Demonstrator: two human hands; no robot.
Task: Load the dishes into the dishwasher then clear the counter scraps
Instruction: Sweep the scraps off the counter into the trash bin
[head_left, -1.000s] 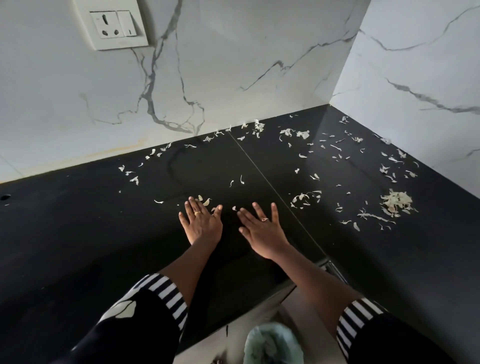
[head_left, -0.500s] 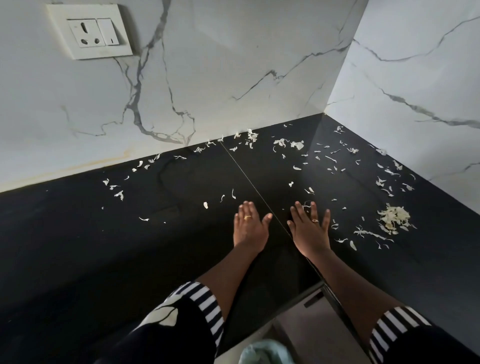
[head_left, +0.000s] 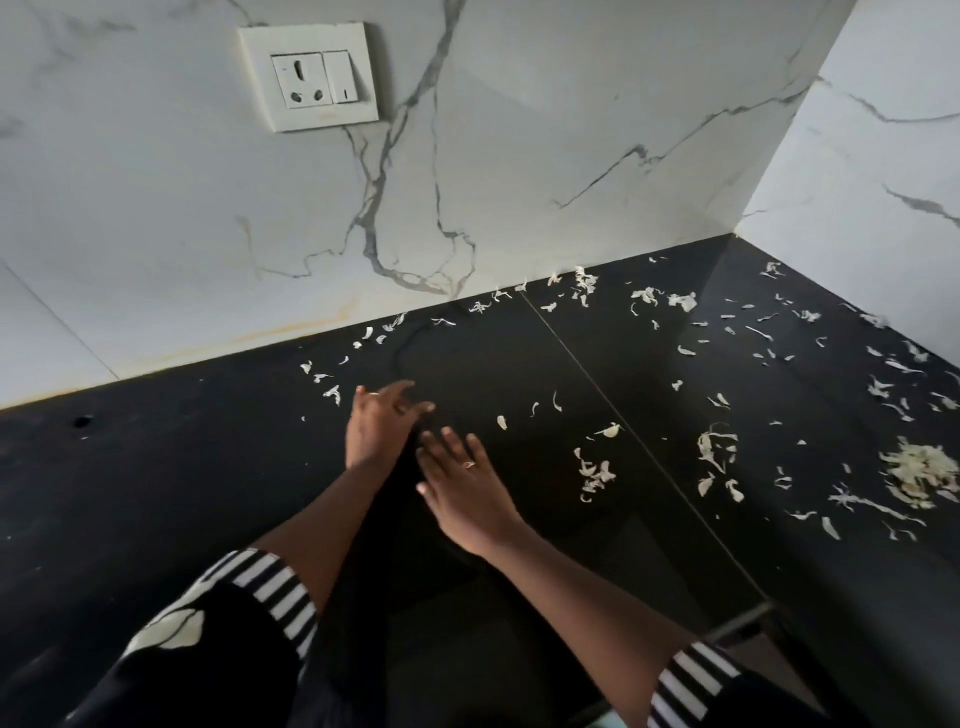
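Pale vegetable scraps lie scattered over the black counter (head_left: 182, 493). A small heap of scraps (head_left: 917, 470) sits at the far right, a cluster (head_left: 595, 474) lies just right of my hands, and thin bits (head_left: 332, 392) lie along the wall. My left hand (head_left: 379, 423) stands on its edge on the counter, fingers stretched right, holding nothing. My right hand (head_left: 460, 480) lies flat, fingers apart, just in front of and right of the left. Both wear a ring. No dishes or dishwasher show.
White marble walls meet in a corner at the back right. A wall socket with a switch (head_left: 311, 78) hangs above the counter. A seam (head_left: 597, 384) runs across the counter. The counter's front edge (head_left: 737, 626) shows at the lower right.
Both hands have shifted left along the counter, away from the seam. The left hand has turned from flat onto its edge. The view has swung left, bringing the socket toward the middle.
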